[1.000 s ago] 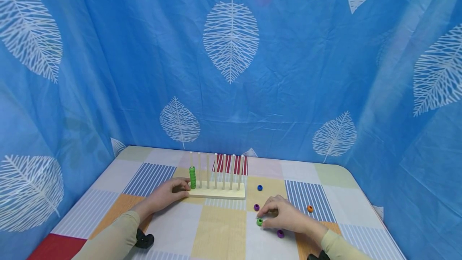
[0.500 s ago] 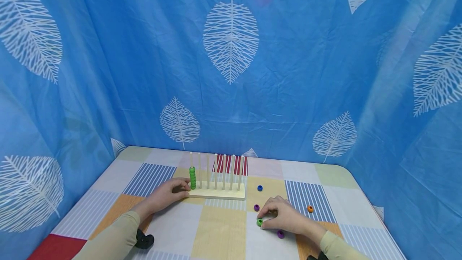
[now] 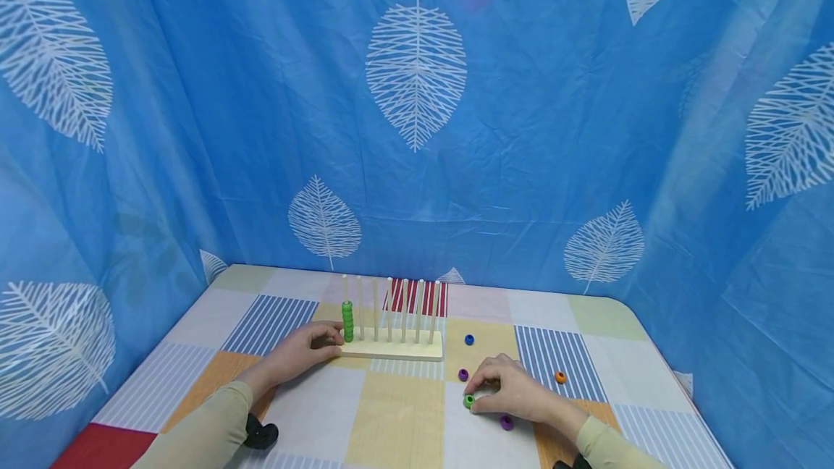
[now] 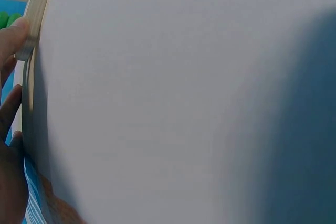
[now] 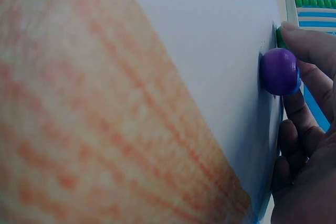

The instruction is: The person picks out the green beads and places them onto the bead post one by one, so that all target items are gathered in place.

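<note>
A pale wooden peg rack (image 3: 391, 347) with a row of upright pegs stands on the table. Its leftmost peg carries a stack of several green beads (image 3: 348, 322). My left hand (image 3: 302, 350) grips the left end of the rack's base, with the thumb at the front edge; the left wrist view shows the thumb (image 4: 14, 35) on the wood. Right of the rack, my right hand (image 3: 511, 388) pinches a loose green bead (image 3: 468, 402) that sits on the cloth, thumb and index finger at it. In the right wrist view, a purple bead (image 5: 279, 72) partly covers that spot.
Loose beads lie round the right hand: a blue one (image 3: 469, 339) behind, a purple one (image 3: 463, 375) near the fingertips, another purple bead (image 3: 507, 423) by the wrist's front side, an orange bead (image 3: 559, 377) to the right. A blue leaf-patterned curtain (image 3: 521, 165) surrounds the patchwork-covered table.
</note>
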The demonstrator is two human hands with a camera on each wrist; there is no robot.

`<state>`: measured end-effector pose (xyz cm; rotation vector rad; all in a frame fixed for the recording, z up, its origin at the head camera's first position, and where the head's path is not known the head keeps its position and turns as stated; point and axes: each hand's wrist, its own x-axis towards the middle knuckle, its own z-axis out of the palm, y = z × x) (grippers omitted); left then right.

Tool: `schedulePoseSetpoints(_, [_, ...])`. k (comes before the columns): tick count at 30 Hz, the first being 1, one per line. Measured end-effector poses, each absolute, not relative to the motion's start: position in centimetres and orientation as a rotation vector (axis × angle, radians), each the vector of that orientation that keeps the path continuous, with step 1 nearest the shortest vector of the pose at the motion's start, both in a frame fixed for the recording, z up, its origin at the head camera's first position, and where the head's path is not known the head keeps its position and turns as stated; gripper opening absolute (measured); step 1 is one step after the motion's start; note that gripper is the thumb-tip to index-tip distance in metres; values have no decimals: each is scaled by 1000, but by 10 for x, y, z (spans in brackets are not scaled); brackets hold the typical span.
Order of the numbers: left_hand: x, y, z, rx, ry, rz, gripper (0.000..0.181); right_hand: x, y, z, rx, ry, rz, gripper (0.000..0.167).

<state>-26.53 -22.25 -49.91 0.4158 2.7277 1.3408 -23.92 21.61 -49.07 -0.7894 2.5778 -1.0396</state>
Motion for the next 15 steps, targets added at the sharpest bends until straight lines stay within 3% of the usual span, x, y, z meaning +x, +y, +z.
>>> schedulePoseSetpoints(15, [-266,-224,-501,431,2723,1337,6,-239,217,-494,-822,2604,-1026,14])
